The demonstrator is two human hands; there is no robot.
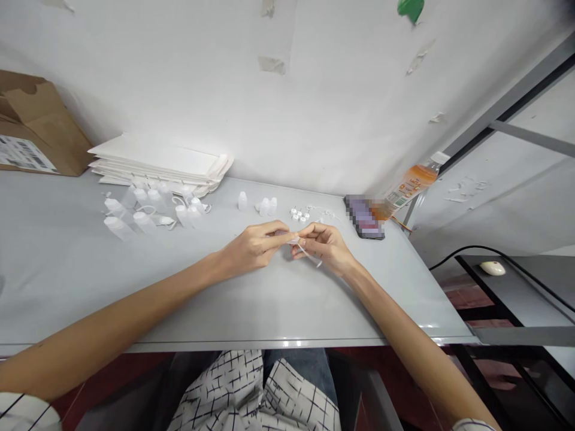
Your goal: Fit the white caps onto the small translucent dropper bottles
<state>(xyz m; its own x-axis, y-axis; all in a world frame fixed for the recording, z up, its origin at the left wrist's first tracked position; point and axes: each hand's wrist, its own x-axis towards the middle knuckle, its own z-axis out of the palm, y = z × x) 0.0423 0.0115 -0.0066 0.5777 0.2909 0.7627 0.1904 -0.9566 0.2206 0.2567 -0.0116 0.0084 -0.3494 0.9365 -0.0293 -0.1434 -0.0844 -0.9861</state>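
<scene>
Above the grey table (287,311), my left hand (258,244) is closed around a small translucent bottle, mostly covered by the fingers. My right hand (327,246) meets it fingertip to fingertip, pinching at the bottle's end, where a thin white strap (309,256) hangs down to the right. Just beyond the hands lie several small white caps with thin metal tips (300,215) and some thin white loops (324,212). A lone small bottle (242,201) stands behind my left hand, with a few more bottles (268,207) to its right.
Many translucent bottles (117,228) stand at the left, in front of stacked white envelopes (157,157). A cardboard box (40,126) is at the far left. At the right are a phone (363,216) and a leaning orange drink bottle (408,187). A white mouse (493,268) sits farther right.
</scene>
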